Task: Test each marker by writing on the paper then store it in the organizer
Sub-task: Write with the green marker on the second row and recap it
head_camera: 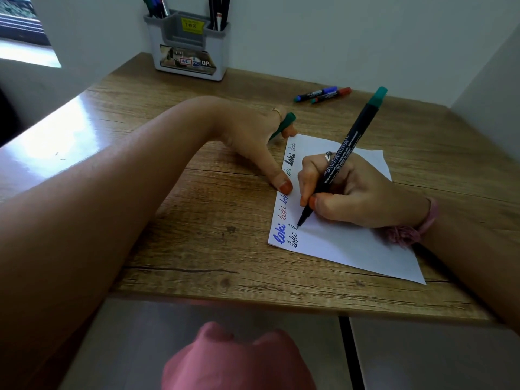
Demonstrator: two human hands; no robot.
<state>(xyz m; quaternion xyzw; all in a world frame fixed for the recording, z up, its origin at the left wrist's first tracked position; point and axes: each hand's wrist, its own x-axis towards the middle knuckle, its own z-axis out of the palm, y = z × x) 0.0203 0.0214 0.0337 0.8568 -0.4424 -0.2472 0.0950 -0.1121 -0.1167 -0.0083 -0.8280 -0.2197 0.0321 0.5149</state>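
Observation:
My right hand (354, 190) grips a black marker with a green end (346, 153), tip down on the white paper (351, 243), where a new stroke begins beside several written words. My left hand (253, 139) holds the marker's green cap (284, 126) between its fingers while its thumb presses the paper's left edge. Two more markers, one with a blue cap (316, 94) and one with a red cap (332, 95), lie on the table behind the paper. The grey organizer (191, 52) stands at the back with several markers upright in it.
The wooden table (197, 220) sits in a corner between white walls. A window is at the far left. My knees in pink cloth (239, 358) show below the front edge.

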